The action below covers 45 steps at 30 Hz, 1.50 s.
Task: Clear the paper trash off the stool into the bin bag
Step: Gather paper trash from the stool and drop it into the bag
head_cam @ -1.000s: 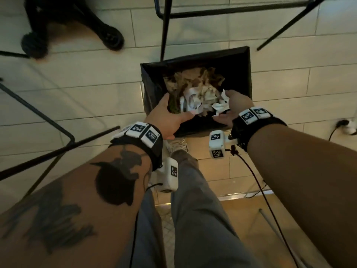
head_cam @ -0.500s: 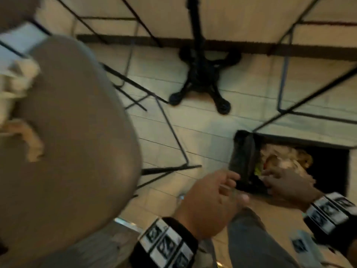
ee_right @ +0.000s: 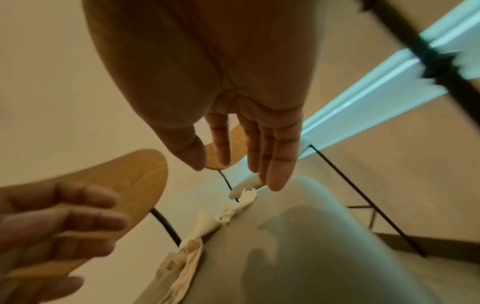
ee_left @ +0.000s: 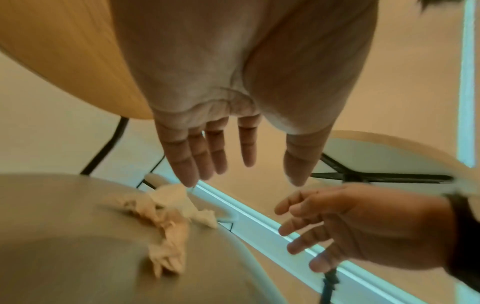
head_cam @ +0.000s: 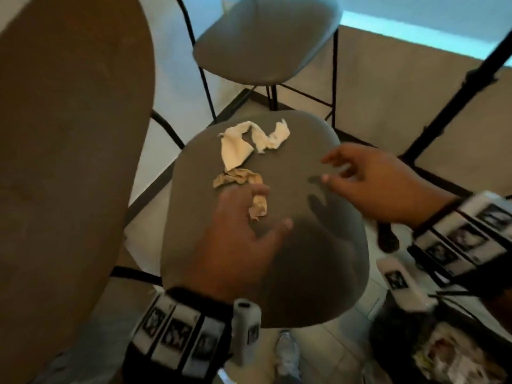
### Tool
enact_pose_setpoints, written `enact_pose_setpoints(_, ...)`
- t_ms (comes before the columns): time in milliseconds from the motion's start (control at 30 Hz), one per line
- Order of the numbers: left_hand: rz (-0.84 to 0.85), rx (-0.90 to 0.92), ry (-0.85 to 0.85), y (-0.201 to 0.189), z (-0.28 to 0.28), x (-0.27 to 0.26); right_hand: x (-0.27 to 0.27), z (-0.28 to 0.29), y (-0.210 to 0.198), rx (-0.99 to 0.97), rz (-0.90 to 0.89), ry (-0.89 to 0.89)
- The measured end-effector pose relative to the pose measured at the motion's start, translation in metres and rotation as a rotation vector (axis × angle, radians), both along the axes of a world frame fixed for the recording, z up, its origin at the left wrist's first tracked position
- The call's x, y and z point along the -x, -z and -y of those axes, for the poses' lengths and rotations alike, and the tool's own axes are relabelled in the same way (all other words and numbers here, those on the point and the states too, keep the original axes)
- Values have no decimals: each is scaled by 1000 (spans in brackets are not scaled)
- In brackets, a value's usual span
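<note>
A grey stool seat (head_cam: 304, 267) fills the middle of the head view. On its far left part lie a white crumpled napkin (head_cam: 249, 142) and brown crumpled paper (head_cam: 238, 178), with a further brown scrap (head_cam: 259, 207) just by my left fingers. My left hand (head_cam: 249, 217) hovers over the seat with straight fingers, empty, right beside the brown paper (ee_left: 166, 230). To the right, my right hand (head_cam: 357, 176) hangs above the seat with spread fingers, holding nothing. The white napkin (ee_right: 233, 207) lies beyond it. The black bin bag (head_cam: 443, 345) with paper inside sits on the floor at lower right.
A round wooden table top (head_cam: 63, 162) stands close on the left. A second grey stool (head_cam: 266, 40) stands behind the first. A black pole (head_cam: 454, 101) slants at the right, and my shoe (head_cam: 288, 353) is on the floor below the seat.
My view has swung from the bin bag on the floor up to the stool. Both hands, which dropped paper into the bag, have come over the seat empty.
</note>
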<state>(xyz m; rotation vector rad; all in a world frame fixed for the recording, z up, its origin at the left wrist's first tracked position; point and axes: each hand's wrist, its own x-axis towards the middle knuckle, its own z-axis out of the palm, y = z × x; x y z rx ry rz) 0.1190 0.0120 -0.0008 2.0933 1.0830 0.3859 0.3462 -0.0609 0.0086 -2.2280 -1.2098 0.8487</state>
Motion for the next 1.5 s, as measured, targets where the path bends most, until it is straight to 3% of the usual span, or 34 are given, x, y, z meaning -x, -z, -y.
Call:
enact_pose_setpoints(67,-98,-39,-64,7,-30,-8,3,-47,0,30,129,-124)
enact_pose_setpoints(167,-251,50,-133,18,-59,-24,9,-111,9,103,281,-255)
enact_pose_setpoints(267,-361,108,-143,33,-77,-34,22,-158,24,174,288,-272)
enact_pose_setpoints(367,-362,147,-198,51,-92,-33,38,-185,36,238,275,-287)
enact_pose_setpoints(633,-381,49,-245,63,-86,-32,57,-202,36,299,483,-461)
enact_pose_setpoints(767,-402,-12,-127,63,-86,-36,50,-192,27,201,399,-438)
enact_pose_setpoints(933,-346,36,-106,61,-84,-36,45,-177,33,178,233,-340)
enact_pose_setpoints(1133,-102,-38,5,30,-48,-34,11,-108,5,-9,74,-170)
enact_pose_setpoints(1300,-38,-96,287,0,17,-66,-17,19,-22,-86,-35,19)
enact_pose_setpoints(1400,-7,-12,475,0,81,-94,-35,116,-4,-26,-72,166)
enact_pose_setpoints(1500,2,62,649,32,152,-125,-41,217,35,31,-145,328)
